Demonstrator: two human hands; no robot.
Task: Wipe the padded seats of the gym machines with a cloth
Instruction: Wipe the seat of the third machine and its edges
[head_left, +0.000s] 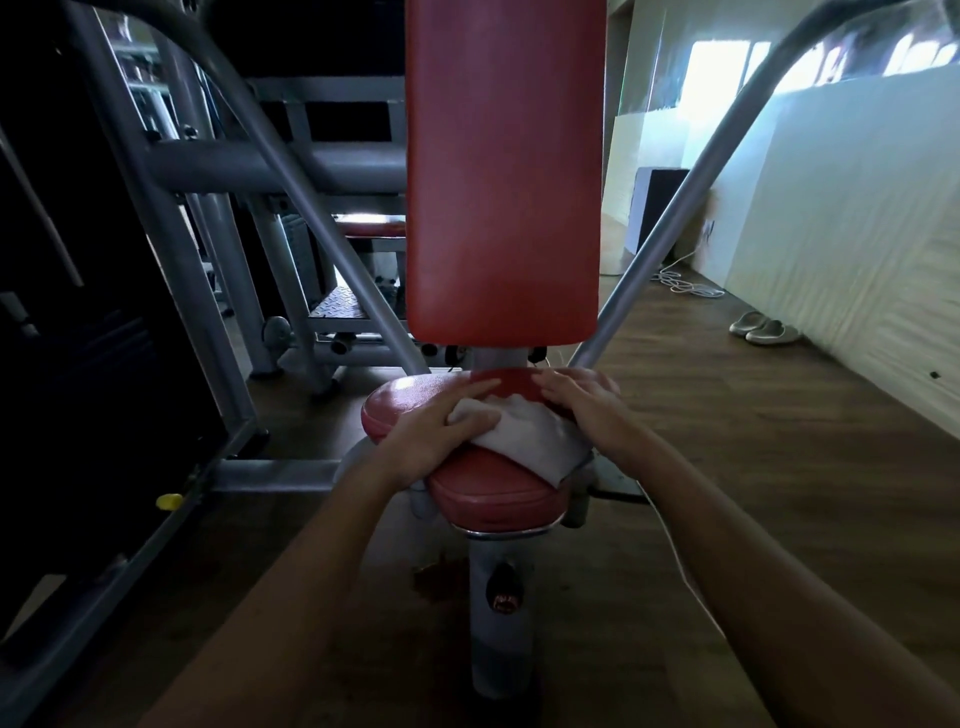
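a: what are the hands doing?
b: the left hand (436, 434) lies flat on the left edge of the cloth (530, 441). its fingers are straight and point far, pressing rather than gripping. the right hand (582, 408) does the same on the cloth's far right part, fingers stretched, with nothing pinched that i can see.
a: why both?
b: my guess is that two palms keep the cloth spread and loaded, so it drags over the padding instead of bunching.
a: and where does the cloth sit?
b: on top of the red seat (488, 493), across its middle and right, with one corner hanging over the right edge. the seat's near lip and far left part are bare.
a: room to move?
b: little on the far side. the upright backrest (504, 171) and its grey post (501, 358) rise just beyond the fingertips, and grey frame tubes (332, 234) slant up on either side. near and left are freer, so strokes toward the near lip look easiest. the seat is narrow, and a push to the right could slide the cloth off onto the wooden floor (727, 415).
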